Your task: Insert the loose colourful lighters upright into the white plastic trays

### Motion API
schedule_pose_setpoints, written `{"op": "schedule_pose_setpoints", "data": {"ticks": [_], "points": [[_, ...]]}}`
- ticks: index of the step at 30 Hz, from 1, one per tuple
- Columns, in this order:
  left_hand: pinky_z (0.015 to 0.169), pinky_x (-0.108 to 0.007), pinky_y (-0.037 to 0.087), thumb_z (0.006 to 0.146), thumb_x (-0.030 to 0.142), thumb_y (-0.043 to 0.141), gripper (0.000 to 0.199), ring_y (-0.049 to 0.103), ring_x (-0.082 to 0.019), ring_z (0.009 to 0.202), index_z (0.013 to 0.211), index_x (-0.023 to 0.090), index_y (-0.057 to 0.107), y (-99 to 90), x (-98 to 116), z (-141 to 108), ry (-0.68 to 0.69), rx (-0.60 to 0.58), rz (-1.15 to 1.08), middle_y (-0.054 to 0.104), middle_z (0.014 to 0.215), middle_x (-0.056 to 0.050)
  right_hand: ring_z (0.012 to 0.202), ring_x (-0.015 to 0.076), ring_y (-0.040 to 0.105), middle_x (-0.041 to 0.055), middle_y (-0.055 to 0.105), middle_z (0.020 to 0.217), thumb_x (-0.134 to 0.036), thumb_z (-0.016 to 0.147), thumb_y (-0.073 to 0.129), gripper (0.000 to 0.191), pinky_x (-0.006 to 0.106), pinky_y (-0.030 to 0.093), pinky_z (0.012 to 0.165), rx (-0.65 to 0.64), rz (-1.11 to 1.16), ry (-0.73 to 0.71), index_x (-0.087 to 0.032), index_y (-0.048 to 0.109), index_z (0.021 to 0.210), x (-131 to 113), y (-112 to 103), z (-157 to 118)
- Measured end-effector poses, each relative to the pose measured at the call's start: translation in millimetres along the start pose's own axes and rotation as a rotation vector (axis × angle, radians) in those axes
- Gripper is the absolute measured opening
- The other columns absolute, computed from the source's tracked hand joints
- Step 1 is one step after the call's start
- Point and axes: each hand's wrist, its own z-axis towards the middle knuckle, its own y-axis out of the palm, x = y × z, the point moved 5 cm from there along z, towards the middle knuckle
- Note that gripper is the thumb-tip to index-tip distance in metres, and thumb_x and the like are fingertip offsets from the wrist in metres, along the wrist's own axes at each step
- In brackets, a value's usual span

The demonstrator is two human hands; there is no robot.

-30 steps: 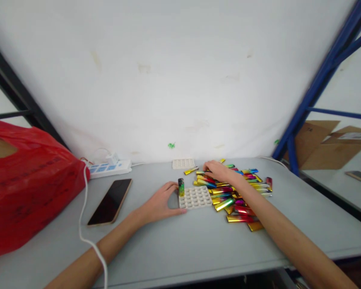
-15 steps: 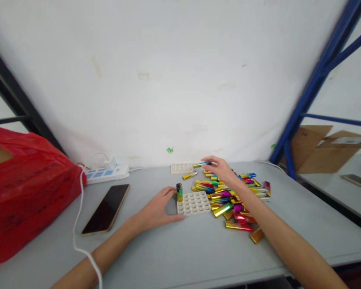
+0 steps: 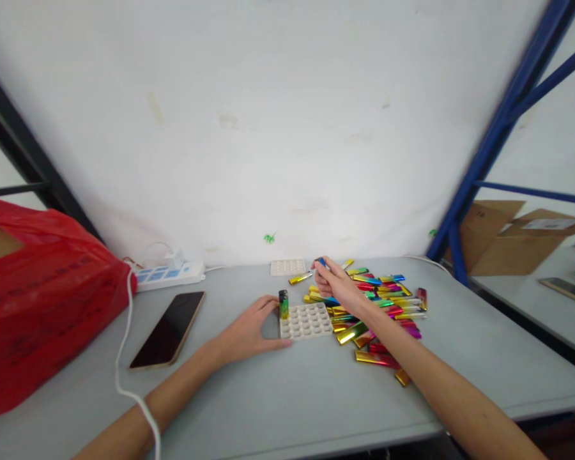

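Note:
A white tray with rows of round holes (image 3: 307,321) lies on the grey table. One green-yellow lighter with a black top (image 3: 283,305) stands upright at its back left corner. My left hand (image 3: 256,329) is at the tray's left side, thumb and fingers apart, fingertips near the lighter and the front corner. Above the tray's back right, my right hand (image 3: 332,280) is closed round a blue lighter (image 3: 321,261), mostly hidden by the fingers. Beside and below that hand lies a heap of shiny coloured lighters (image 3: 359,331).
A second white tray (image 3: 287,267) lies by the wall, with a single yellow lighter (image 3: 300,278) before it. At left are a phone (image 3: 168,329), a power strip (image 3: 172,275), a white cable and a red bag (image 3: 52,300). Cardboard boxes (image 3: 512,246) stand at right.
My right hand has picked up the blue lighter's position from beside the far tray, drawing it slightly left and closer, now more upright within closed fingers. My left hand stays almost still.

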Motion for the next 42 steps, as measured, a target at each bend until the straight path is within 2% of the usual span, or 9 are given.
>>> {"op": "schedule_pose_setpoints", "data": {"ticks": [6,14,18,22,27,30,34,37,42], "points": [[0.12,-0.048,0.05,0.082,0.068,0.081,0.069,0.061,-0.035,0.135,0.13,0.022,0.063,-0.1,1,1,0.0,-0.022,0.02,0.062,0.145,-0.013,0.056,0.0113,0.033,-0.0058,0.033,0.057,-0.072,0.092,0.056,0.06,0.028,0.024,0.053,0.257,-0.503,-0.208,-0.024,0.039,0.061,-5,-3,-4],[0.119,-0.049,0.05,0.082,0.066,0.082,0.067,0.062,-0.036,0.135,0.13,0.022,0.064,0.5,-1,1,0.0,-0.018,0.024,0.063,0.145,-0.014,0.058,0.0131,0.037,-0.0049,0.037,0.058,-0.052,0.094,0.047,0.043,0.029,0.026,0.058,0.27,-0.66,-0.269,-0.024,0.039,0.062,-11,5,-10],[0.119,-0.05,0.05,0.082,0.066,0.082,0.067,0.061,-0.036,0.134,0.129,0.021,0.064,1.2,-1,2,-0.014,-0.036,0.027,0.063,0.143,-0.014,0.06,0.0145,0.043,-0.0048,0.043,0.06,-0.059,0.101,0.046,0.047,0.028,0.03,0.059,0.216,-0.688,-0.278,-0.024,0.045,0.069,-9,6,-11],[0.118,-0.05,0.05,0.081,0.066,0.082,0.068,0.063,-0.035,0.131,0.128,0.021,0.064,1.3,0,2,-0.004,-0.029,0.018,0.064,0.139,-0.014,0.064,0.0156,0.052,-0.0027,0.056,0.071,-0.056,0.11,0.036,0.044,0.027,0.039,0.063,0.013,-0.727,-0.285,-0.023,0.054,0.087,-12,14,-18],[0.119,-0.05,0.05,0.081,0.07,0.081,0.071,0.062,-0.036,0.133,0.128,0.02,0.064,1.3,1,2,0.009,-0.024,0.014,0.064,0.139,-0.015,0.085,0.0206,0.06,0.0066,0.066,0.09,-0.055,0.113,0.037,0.047,0.032,0.045,0.079,-0.149,-1.078,-0.505,-0.022,0.056,0.085,-22,27,-32],[0.119,-0.051,0.05,0.081,0.07,0.081,0.071,0.062,-0.036,0.132,0.128,0.02,0.064,0.6,1,2,0.009,-0.02,0.007,0.065,0.138,-0.014,0.072,0.0187,0.059,0.0036,0.065,0.076,-0.053,0.113,0.04,0.048,0.03,0.042,0.071,-0.18,-1.16,-0.439,-0.021,0.058,0.081,-17,28,-31],[0.119,-0.051,0.049,0.081,0.067,0.082,0.071,0.062,-0.035,0.131,0.131,0.021,0.063,2.0,-1,2,0.002,-0.031,0.008,0.064,0.138,-0.014,0.066,0.0168,0.062,0.0019,0.071,0.073,-0.049,0.112,0.047,0.044,0.027,0.041,0.067,-0.22,-1.054,-0.348,-0.019,0.065,0.086,-9,29,-29],[0.12,-0.053,0.048,0.081,0.067,0.083,0.074,0.06,-0.036,0.134,0.134,0.02,0.062,3.2,-2,2,-0.007,-0.038,0.004,0.063,0.141,-0.016,0.071,0.0174,0.065,0.0029,0.074,0.078,-0.044,0.112,0.051,0.039,0.027,0.043,0.07,-0.293,-1.103,-0.32,-0.018,0.067,0.088,0,35,-31],[0.12,-0.053,0.048,0.081,0.063,0.084,0.074,0.059,-0.036,0.136,0.138,0.022,0.061,3.1,-2,2,0.002,-0.028,-0.03,0.062,0.143,-0.015,0.089,0.0232,0.071,0.0114,0.076,0.096,-0.044,0.11,0.055,0.033,0.03,0.044,0.076,-0.311,-1.441,-0.376,-0.015,0.069,0.104,11,53,-31]]}}
